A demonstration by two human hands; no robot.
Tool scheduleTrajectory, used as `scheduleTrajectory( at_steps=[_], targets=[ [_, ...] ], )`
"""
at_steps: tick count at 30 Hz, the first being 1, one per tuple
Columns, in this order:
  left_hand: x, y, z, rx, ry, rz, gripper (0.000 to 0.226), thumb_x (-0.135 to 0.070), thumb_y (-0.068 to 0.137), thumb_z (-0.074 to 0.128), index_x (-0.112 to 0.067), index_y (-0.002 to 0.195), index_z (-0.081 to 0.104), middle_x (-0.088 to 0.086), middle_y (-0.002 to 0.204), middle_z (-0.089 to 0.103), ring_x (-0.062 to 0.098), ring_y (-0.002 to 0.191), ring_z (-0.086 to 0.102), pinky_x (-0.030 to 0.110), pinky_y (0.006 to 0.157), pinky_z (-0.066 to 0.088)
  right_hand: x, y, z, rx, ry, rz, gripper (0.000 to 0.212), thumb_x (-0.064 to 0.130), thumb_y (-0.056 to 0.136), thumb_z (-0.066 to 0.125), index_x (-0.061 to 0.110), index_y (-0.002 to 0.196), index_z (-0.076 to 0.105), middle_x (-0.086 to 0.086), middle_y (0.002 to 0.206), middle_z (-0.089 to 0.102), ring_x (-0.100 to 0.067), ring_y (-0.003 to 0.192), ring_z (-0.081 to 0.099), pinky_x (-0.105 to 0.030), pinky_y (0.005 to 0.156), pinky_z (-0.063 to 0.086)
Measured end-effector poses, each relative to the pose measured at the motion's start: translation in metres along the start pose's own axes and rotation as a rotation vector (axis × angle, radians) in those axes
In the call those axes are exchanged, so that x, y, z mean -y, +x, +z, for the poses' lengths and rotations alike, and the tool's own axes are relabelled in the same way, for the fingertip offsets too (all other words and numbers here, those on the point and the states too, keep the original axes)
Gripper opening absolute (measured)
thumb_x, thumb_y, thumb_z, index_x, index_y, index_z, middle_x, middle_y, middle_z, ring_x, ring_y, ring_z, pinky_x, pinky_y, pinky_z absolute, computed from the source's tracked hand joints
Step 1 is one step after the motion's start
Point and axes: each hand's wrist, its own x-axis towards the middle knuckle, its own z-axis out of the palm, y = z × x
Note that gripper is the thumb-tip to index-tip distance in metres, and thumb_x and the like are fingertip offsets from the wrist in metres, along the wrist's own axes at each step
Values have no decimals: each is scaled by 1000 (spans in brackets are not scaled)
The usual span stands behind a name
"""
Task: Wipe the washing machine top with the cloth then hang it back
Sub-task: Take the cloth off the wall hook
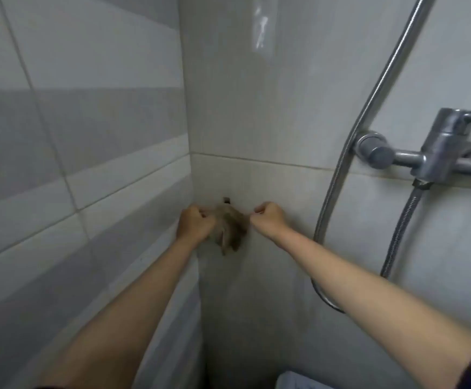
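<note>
Tiled bathroom corner: grey and white banded wall tiles (74,136) on the left, plain pale tiles on the facing wall. Both bare forearms reach up toward the corner. Left hand (195,223) is curled into a fist, gripping the left edge of a brownish cloth (230,228). Cloth sits bunched against the facing wall, just right of the corner, its lower part drooping in folds. Small dark hook (226,200) shows directly above the cloth on the wall; whether the cloth is caught on it cannot be told, the frame is blurred there. Right hand (269,216) is also closed, pinching the cloth's right edge, so the cloth is stretched between the two fists. Further right, a flexible metal shower hose (369,113) runs down the wall and loops behind the right forearm. Chrome mixer tap (442,153) is mounted at the right edge, well apart from the hands. Corner of a pale object (299,381) shows at bottom centre, unidentifiable.
</note>
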Motion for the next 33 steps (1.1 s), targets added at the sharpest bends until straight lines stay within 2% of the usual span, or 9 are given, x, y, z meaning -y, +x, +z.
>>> scheduleTrajectory(
  at_steps=[1,3,7,9,13,17,22,27,33],
  targets=[
    [10,2,2,32,-21,-48,33,-27,84,58,-1,104,59,18,110,64,32,101,60,28,77,42,-5,3,11,9,48,44,9,20,78,59,12,78,62,-9,81,62,-26,77,60,-27,68,46],
    [29,6,9,83,-68,-138,55,-47,78,55,-1,107,61,19,110,66,33,101,62,33,81,47,-17,7,26,-11,154,151,25,25,82,59,12,62,53,-10,74,58,-24,64,55,-26,58,42],
    [82,39,37,168,-214,-213,67,-62,61,50,-18,109,67,9,113,68,29,104,63,40,94,50,-37,13,60,-109,306,239,21,22,82,65,1,81,63,-17,89,64,-23,78,56,-38,73,50],
    [95,51,45,169,-290,-221,63,-60,55,56,-30,110,66,2,115,69,26,105,63,43,96,50,-39,17,73,-168,342,236,20,20,81,67,0,81,64,-12,83,61,-23,81,58,-41,79,52],
    [79,45,42,110,-483,-290,51,-41,66,65,-18,112,68,4,107,70,24,97,65,40,90,53,-40,26,92,-207,389,206,29,24,74,74,2,93,68,-10,88,71,-23,84,66,-28,71,51],
    [71,36,41,106,-463,-275,29,-28,80,65,-14,106,68,11,107,70,28,97,65,40,86,54,-38,31,97,-198,356,150,19,19,76,71,4,88,67,-12,87,71,-26,82,67,-39,77,56],
    [67,30,37,54,-417,-206,25,-29,90,57,-8,100,68,5,91,64,19,85,60,36,69,50,-28,27,92,-234,336,51,21,22,87,56,3,91,63,-15,90,69,-29,86,65,-41,82,55],
    [57,32,27,-73,-376,-73,25,-29,90,58,-5,82,59,11,77,53,18,69,49,15,42,31,-9,24,72,-212,411,-29,21,20,94,47,7,107,56,-11,104,64,-26,102,61,-36,94,48],
    [43,19,24,-68,-450,-39,40,-27,81,71,-4,110,55,4,100,58,17,87,58,24,72,47,1,7,32,-236,450,-42,20,19,94,46,5,105,58,-14,103,65,-28,100,62,-39,94,49]
  ],
)
